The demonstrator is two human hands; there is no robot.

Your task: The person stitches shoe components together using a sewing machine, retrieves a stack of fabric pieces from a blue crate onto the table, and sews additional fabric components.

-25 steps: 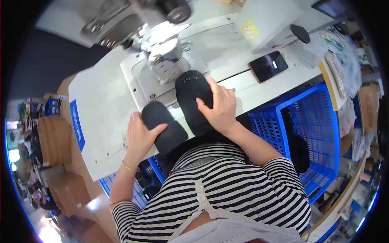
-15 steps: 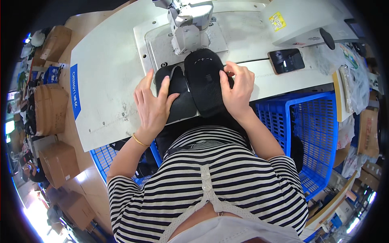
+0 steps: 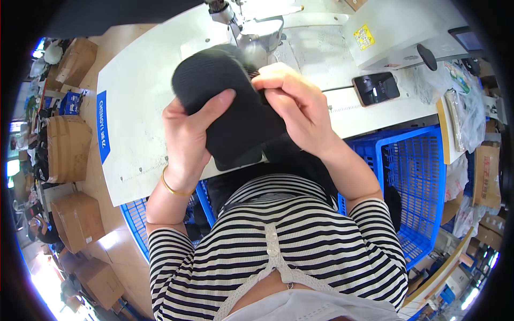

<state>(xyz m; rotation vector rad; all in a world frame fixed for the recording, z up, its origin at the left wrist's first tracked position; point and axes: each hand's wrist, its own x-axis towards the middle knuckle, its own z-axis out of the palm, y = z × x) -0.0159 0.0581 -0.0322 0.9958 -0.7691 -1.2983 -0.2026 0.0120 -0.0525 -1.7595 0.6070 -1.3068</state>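
Observation:
A black fabric piece with a rounded end (image 3: 206, 75), looking like a shoe upper, is lifted in front of the sewing machine (image 3: 259, 37). My left hand (image 3: 187, 128) grips its left side, thumb on top and the other fingers hidden underneath. At its right edge, my right hand (image 3: 300, 104) pinches dark material between thumb and fingers, close below the machine head. More black material (image 3: 273, 120) spreads below my right hand. How many layers lie together, I cannot tell.
A dark phone (image 3: 376, 89) lies on the white table (image 3: 131, 123), right of my hands. Blue plastic crates stand below: one crate (image 3: 415, 134) on the right, another (image 3: 136, 224) on the left. Cardboard boxes (image 3: 77, 219) sit on the floor at left.
The two black pieces lay side by side under my spread hands. Now the rounded piece is raised and shifted left in my left hand, and my right hand has closed on its right edge.

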